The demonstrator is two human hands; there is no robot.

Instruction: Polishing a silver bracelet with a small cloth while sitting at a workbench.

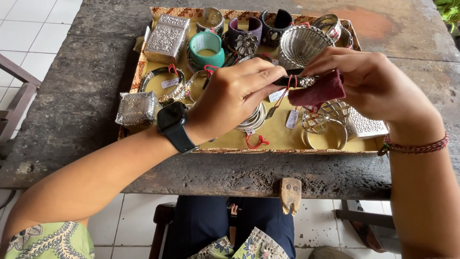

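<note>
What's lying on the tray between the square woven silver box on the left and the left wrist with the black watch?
Nothing: in the head view the square woven silver box sits right beside the black watch on the left hand.

Counted 2 hands [235, 98] [369, 81], 1 dark bracelet [294, 80], 1 red cloth [318, 91], 1 tray [268, 149], 3 silver boxes approx. [166, 38], 1 teal cuff [206, 48], 1 wire basket [301, 45], 1 smartwatch [173, 125].

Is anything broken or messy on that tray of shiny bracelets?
Nothing looks broken or spilled. The tray is crowded, with bangles, small silver boxes and a woven silver basket packed close. The left hand holds a dark bangle while the right hand presses a dark red cloth against it.
</note>
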